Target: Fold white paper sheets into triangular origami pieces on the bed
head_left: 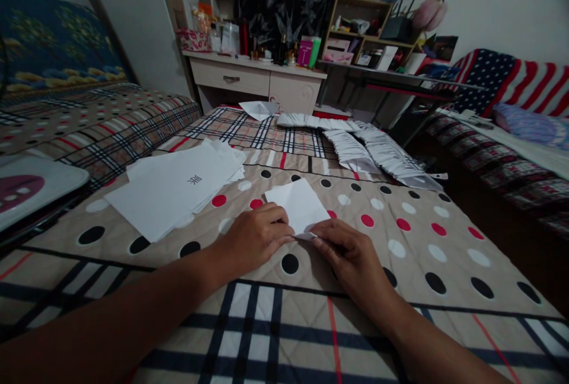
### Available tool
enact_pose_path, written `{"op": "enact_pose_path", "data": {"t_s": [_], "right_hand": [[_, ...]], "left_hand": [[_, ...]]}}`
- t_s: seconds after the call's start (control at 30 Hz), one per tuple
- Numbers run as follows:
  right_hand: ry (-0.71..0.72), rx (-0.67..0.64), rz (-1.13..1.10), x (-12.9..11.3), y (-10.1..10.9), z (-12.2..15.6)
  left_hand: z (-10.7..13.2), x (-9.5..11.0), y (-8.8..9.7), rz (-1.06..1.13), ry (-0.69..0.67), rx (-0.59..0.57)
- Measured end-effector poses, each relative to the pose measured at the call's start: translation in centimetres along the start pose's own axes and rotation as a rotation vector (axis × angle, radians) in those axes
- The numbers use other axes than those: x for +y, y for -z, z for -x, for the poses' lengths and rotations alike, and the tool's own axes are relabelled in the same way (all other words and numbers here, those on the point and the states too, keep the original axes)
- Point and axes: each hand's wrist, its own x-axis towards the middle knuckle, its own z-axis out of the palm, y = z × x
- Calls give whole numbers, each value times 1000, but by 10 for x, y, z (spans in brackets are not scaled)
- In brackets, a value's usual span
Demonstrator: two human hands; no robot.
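Observation:
A small white sheet of paper (pixel 304 206) lies on the dotted bedspread in front of me, its near edge folded up in a narrow strip. My left hand (pixel 258 236) has its fingers bent and pressed together on the near left part of that edge. At the near right corner, the thumb and forefinger of my right hand (pixel 344 248) pinch the paper. To the left is a loose stack of larger white sheets (pixel 173 185); the top one bears a small dark printed character.
Long rows of folded white paper pieces (pixel 386 153) lie at the far right of the bedspread (pixel 288 307). A creased paper (pixel 258 110) rests at its far edge. A white-and-purple object (pixel 40 185) stands at left. Beyond are a cluttered dresser (pixel 253 76) and shelves (pixel 364 22).

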Motion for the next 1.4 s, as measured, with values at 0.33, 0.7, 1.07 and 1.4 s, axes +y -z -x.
{"op": "enact_pose_path", "data": {"t_s": [0.33,0.7,1.07,1.4], "right_hand": [[-122,54,183,11,5,-23],[-38,123,332,18,-1,-28],[-151,85,431,20,-3,-38],[-206,82,506,15,-6,-39]], "left_hand": [[-3,3,-4,69,253,42],[-9,-3,-10,94,396,81],[-12,-1,-9,149,433,37],[-12,2,-11,60,401,-11]]}}
